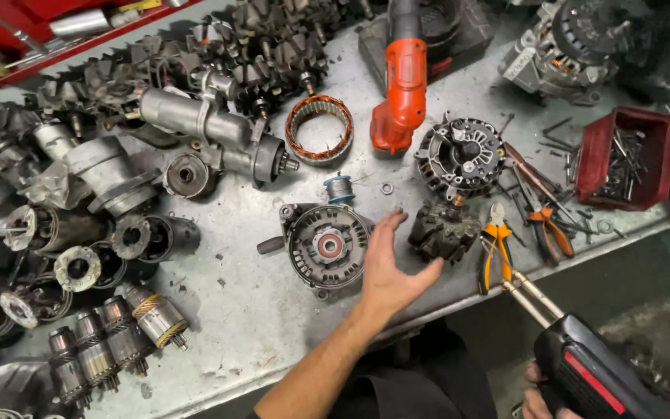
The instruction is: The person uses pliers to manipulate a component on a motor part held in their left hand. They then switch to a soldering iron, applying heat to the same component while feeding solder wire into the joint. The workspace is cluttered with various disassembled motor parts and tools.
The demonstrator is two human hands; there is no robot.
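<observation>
My left hand [391, 268] hovers open over the metal bench, fingers spread, between a round alternator end housing [327, 246] and a dark claw-pole rotor [442, 230]; its thumb almost touches the rotor. My right hand [540, 397] is at the bottom right edge, only its fingers showing, wrapped round the grip of a black and red power tool [595, 372]. The tool's two long metal prongs [531, 296] point up toward the bench edge. A second alternator frame with a black rear cover [461, 155] lies just beyond the rotor.
Yellow-handled cutters [495, 252] and orange-handled pliers [550, 226] lie right of the rotor. A red bin of bolts [627, 157] stands at right. An orange cordless tool [398, 85], a copper stator ring [319, 129], a starter motor [211, 132] and several armatures [118, 334] crowd the left and back.
</observation>
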